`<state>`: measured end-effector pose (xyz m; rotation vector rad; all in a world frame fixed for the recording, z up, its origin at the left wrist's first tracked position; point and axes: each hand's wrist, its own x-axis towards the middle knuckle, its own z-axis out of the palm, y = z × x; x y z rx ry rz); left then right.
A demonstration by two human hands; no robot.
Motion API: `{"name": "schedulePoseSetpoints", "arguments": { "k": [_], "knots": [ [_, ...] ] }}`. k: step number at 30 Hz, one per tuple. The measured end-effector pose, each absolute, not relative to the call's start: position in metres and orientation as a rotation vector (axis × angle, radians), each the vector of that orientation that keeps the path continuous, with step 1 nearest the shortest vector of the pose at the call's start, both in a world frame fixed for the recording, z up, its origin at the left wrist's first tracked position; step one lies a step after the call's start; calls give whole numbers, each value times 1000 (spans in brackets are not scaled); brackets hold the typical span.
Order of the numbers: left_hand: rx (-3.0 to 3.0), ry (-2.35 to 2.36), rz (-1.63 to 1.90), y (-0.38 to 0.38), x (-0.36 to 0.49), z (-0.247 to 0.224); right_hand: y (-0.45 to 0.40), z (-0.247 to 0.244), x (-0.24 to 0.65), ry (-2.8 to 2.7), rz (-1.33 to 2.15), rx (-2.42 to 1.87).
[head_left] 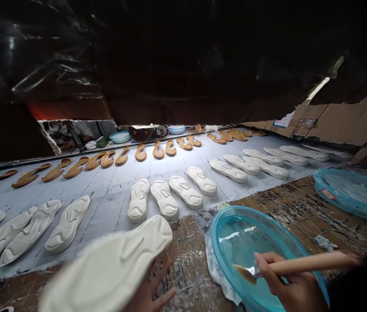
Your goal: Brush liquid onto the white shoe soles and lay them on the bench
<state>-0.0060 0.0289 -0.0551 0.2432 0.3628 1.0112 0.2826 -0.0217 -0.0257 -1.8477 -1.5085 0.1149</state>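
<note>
My left hand is behind and under a white shoe sole, holding it up at the front; the sole hides most of the hand, and its near end is blurred. In my right hand is a paintbrush, gripped by its wooden handle. The brush's bristles are over a blue basin that holds a clear, watery liquid. Just beyond the raised sole, several white soles lie on a pale marked sheet.
Tan sole-shaped pieces line the far side of the sheet. A second blue basin stands at the right, near cardboard. Dark sheeting hangs low overhead. Through a gap at far left, part of another person shows.
</note>
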Motion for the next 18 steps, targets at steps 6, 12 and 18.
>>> {"name": "schedulePoseSetpoints", "arguments": {
  "k": [6,12,18],
  "knots": [
    [190,458,831,29,0,-99,-9,-56,282,-1542,211,-1899],
    [19,382,758,30,12,-92,-7,-51,280,-1359,386,-1960],
    [51,438,709,37,28,-61,-13,-35,282,-1218,616,-1843]
  ]
}}
